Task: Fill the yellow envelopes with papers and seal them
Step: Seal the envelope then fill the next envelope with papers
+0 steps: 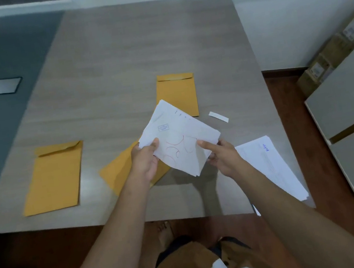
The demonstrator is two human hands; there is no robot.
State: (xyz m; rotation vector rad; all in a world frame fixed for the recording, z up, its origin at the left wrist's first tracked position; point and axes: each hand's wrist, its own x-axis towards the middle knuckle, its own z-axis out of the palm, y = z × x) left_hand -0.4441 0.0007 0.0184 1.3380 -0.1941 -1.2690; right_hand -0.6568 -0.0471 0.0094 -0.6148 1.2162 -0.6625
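Both forearms reached out from the bottom of the view over the near edge of the wood-grain table (113, 62). Between them, lifted clear of the tabletop, was a folded bundle of white papers (179, 133) with red pen curves and a small blue stamp on the upper face. The left hand (146, 159) gripped the bundle's left edge, thumb on top and fingers curled beneath. The right hand (222, 156) held the right edge, its index finger lying straight across the upper face and the others wrapped under.

Directly below the bundle, partly hidden by the left hand, a yellow envelope (119, 173) lay tilted on the table. A second yellow envelope (176, 94) lay beyond the papers with its flap at the far end, and a third (54, 178) lay well apart to the left, flap raised. A loose stack of white sheets (271, 165) overhung the table's near right corner, and a small white strip (218, 116) lay just right of the far envelope.

The step in hand looked like squaring up the folded papers before loading them. No envelope was visibly open to receive them, so the next move would probably call for one hand to free itself, lift the nearest envelope's mouth, and steer the bundle in edge-first.
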